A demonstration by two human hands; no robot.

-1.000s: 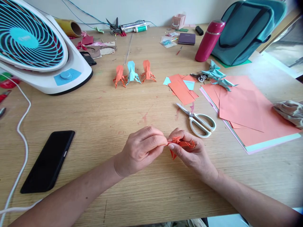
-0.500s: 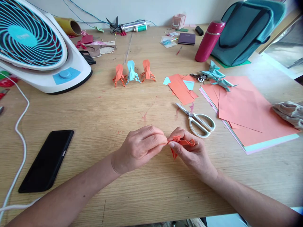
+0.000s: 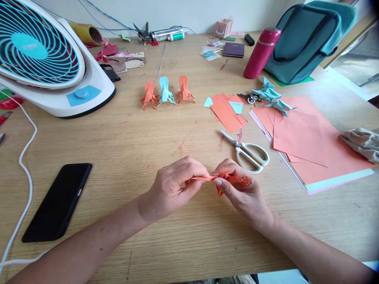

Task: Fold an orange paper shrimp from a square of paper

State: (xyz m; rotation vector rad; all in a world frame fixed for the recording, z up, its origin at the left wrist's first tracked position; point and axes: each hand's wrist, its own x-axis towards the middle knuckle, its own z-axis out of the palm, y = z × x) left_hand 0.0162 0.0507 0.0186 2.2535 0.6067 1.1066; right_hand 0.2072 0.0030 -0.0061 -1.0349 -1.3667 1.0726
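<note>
An orange origami figure (image 3: 225, 176) with folded, leg-like strips is held between my two hands above the table. My right hand (image 3: 244, 193) pinches its middle between thumb and fingers, and one curled strip lies along the fingers. My left hand (image 3: 177, 185) pinches a pointed orange flap at the figure's left end. Just beyond the right hand lie scissors (image 3: 245, 150) with white handles. Farther back stand folded paper figures: an orange one (image 3: 149, 94), a light blue one (image 3: 164, 90) and another orange one (image 3: 184, 88).
A white fan (image 3: 89, 90) stands at the left, with a black phone (image 3: 59, 201) and a white cable nearer me. Orange paper sheets (image 3: 310, 138) and cut pieces (image 3: 227, 112) lie on the right. Behind them are blue origami figures (image 3: 268, 92), a red bottle (image 3: 262, 53) and a teal bag (image 3: 304, 43).
The left fingers have loosened and shifted slightly, so more of the orange flap shows beneath them. The right hand and figure have moved a little to the right.
</note>
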